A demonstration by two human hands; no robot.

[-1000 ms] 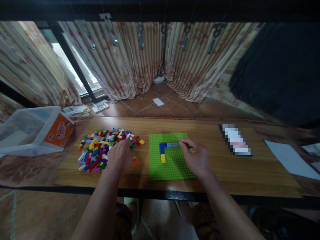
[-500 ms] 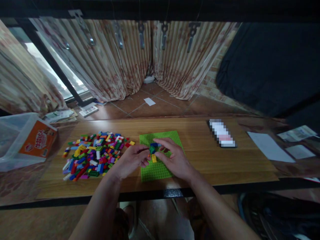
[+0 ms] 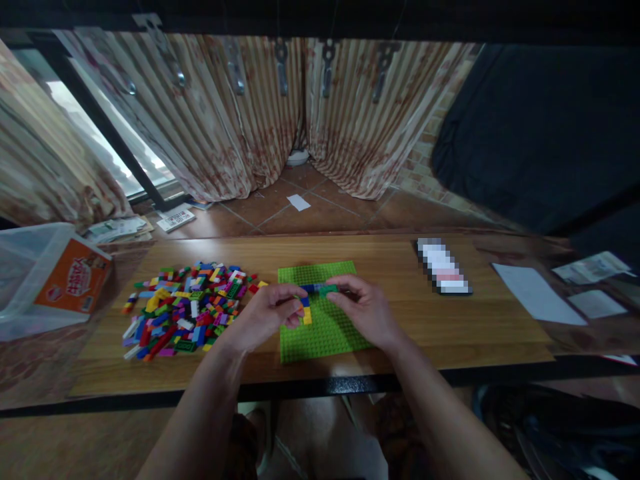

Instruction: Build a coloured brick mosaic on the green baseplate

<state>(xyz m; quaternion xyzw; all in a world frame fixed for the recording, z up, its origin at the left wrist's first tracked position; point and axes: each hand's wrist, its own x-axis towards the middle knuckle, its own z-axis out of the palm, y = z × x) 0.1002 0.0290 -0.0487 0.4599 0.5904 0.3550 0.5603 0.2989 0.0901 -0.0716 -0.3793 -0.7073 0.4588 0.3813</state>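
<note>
A green toy brick [image 3: 329, 290] is pinched between the thumb and fingers of my right hand [image 3: 367, 310], over the upper part of the green baseplate [image 3: 320, 340]. Blue bricks [image 3: 314, 288] run from it towards my left hand [image 3: 275, 312], whose fingers are closed at their left end. Whether the green and blue pieces are joined I cannot tell. Just below, a yellow brick [image 3: 307, 316] shows beside my left fingertips. A bit of orange peeks out between those fingers, mostly hidden.
A heap of mixed loose bricks [image 3: 185, 313] lies left of the baseplate on the wooden board [image 3: 425, 340]. A phone [image 3: 443, 267] rests to the right, with white paper [image 3: 537, 293] beyond it. At the far left stands a clear plastic box [image 3: 30, 287] with an orange label.
My right hand has shifted right, and the green brick has moved right with it, away from the yellow brick. My left hand has stayed nearly in place.
</note>
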